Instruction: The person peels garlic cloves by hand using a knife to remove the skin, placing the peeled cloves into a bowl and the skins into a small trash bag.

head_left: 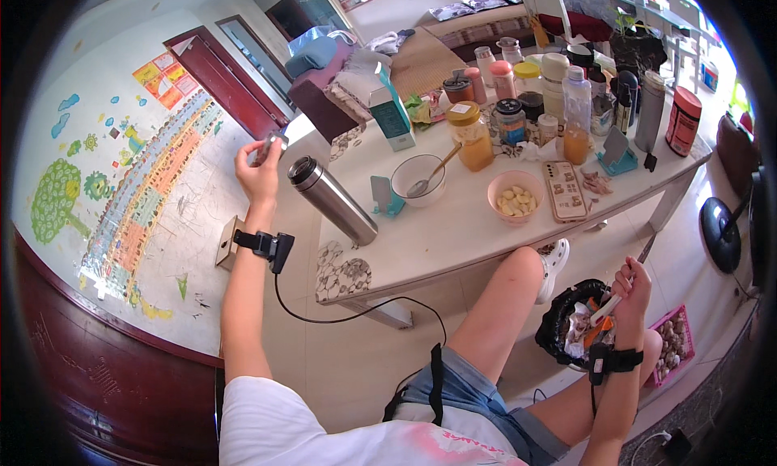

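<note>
My left hand (259,174) is raised at the table's left end, its fingers closed on a small silver and dark lid (273,144). Beside it stands a steel thermos (336,203) with its dark mouth uncovered. Low on the right, my right hand (633,286) is wrapped round what looks like a knife (605,310). Its pale handle sticks out below the fist, and a thin dark blade shows above. Under that hand is a black-lined bin (553,328) holding scraps. Peeled garlic cloves (515,200) lie in a pink bowl (495,182) on the table.
A white bowl (401,182) with a spoon, a teal phone stand (386,197) and a cased phone (564,192) are on the table (437,247). Jars and bottles (576,118) crowd its far side. A pink basket (686,344) of garlic bulbs sits on the floor.
</note>
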The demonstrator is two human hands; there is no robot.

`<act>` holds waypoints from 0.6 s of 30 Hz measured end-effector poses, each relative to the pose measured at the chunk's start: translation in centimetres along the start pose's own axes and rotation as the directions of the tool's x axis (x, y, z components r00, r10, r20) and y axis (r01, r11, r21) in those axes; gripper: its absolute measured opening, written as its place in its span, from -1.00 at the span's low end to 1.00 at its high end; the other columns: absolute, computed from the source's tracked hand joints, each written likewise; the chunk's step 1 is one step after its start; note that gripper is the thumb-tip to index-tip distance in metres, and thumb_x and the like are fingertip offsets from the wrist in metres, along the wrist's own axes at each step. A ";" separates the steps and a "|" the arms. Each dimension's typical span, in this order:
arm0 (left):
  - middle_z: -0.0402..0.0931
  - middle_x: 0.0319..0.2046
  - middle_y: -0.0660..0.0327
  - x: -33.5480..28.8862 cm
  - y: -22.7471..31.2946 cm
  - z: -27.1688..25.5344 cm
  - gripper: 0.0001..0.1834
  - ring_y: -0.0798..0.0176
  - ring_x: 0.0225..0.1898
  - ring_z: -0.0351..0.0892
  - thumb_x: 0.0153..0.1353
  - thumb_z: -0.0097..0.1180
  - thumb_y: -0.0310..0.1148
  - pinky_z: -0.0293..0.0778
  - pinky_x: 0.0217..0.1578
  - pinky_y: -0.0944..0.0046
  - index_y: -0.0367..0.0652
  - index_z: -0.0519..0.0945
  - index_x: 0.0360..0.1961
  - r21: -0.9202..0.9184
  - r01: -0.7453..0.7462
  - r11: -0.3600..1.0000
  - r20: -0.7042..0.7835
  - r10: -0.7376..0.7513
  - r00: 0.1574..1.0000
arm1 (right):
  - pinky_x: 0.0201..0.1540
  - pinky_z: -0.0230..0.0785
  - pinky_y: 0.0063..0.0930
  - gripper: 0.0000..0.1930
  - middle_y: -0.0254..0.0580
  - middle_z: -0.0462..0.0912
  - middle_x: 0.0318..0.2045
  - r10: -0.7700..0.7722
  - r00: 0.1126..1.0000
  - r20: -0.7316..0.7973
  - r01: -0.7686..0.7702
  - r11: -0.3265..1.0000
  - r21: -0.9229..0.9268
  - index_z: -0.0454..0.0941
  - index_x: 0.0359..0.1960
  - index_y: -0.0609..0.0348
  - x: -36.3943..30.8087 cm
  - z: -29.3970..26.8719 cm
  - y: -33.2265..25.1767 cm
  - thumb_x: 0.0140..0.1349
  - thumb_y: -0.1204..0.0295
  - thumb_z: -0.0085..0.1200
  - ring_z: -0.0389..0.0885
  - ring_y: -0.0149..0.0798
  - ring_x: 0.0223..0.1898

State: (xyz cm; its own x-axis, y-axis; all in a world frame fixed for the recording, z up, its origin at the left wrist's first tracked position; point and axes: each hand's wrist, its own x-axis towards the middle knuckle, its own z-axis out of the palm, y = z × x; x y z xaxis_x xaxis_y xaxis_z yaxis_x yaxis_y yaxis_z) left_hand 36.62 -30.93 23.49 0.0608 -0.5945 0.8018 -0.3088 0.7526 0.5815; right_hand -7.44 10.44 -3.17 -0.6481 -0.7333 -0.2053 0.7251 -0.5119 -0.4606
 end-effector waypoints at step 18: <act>0.46 -0.19 0.12 -6.2 -4.9 -8.7 -0.53 0.14 -0.07 0.42 -0.05 0.26 -0.29 0.38 -0.08 0.05 -0.17 0.41 -0.10 -0.251 0.943 0.221 0.423 -0.851 0.312 | -0.84 -0.09 -0.74 -0.91 -0.41 0.29 -0.69 0.059 0.997 -0.049 -0.060 0.998 -0.021 0.40 -0.36 0.22 0.7 -1.3 1.0 0.15 0.47 -0.09 0.09 -0.59 -0.80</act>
State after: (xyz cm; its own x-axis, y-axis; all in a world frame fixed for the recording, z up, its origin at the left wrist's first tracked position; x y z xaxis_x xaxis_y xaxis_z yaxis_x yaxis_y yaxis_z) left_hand 45.99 -28.44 16.83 -0.1193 -0.9454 -0.3034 0.2269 -0.3234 0.9187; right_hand -7.52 9.99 -4.86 -0.6151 -0.7391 -0.2745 0.7575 -0.4574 -0.4658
